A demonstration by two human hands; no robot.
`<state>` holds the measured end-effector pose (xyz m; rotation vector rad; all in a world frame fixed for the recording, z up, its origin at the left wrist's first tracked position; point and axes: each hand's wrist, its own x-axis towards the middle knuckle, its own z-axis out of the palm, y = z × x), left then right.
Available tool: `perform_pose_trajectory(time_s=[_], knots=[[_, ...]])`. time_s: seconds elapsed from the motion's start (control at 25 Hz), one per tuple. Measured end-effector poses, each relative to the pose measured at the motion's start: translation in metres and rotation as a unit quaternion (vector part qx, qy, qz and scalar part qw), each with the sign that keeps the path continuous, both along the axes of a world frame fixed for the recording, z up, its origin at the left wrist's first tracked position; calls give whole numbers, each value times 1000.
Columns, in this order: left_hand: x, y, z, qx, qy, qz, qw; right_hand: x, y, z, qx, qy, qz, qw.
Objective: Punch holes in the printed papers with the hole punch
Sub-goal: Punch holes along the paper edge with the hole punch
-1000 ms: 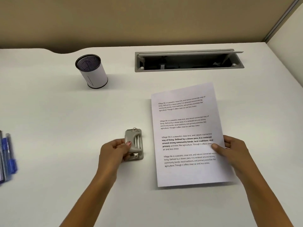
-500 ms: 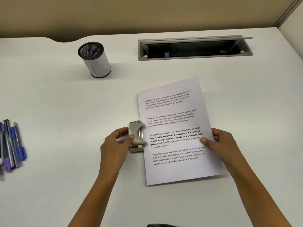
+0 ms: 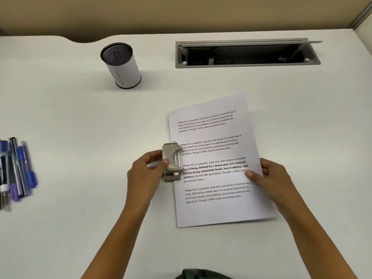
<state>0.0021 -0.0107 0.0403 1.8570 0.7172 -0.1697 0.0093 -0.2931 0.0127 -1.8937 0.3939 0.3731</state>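
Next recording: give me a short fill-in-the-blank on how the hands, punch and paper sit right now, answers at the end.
1. The left hand grips the hole punch, which sits at the ____ edge of the printed paper.
2. The right hand holds that paper at its ____ edge, thumb on top.
3. The paper shows ____ blocks of text.
Missing words: left; right; four.

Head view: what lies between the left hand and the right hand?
In the head view: the hole punch, gripped by the left hand, overlapping the left edge of the printed paper, which the right hand pinches.
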Motion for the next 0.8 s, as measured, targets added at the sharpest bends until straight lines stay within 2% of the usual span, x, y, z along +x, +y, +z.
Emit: perform_pose_trajectory(time_s=[0.4,0.8], knots=[[2,1,-3,12,-3,-36,999,-5,-1,-1,6,-4,-16,1000],[0,1,-4,4,-1,-28,1000,1,-2,-2,13,-15,-30,999]])
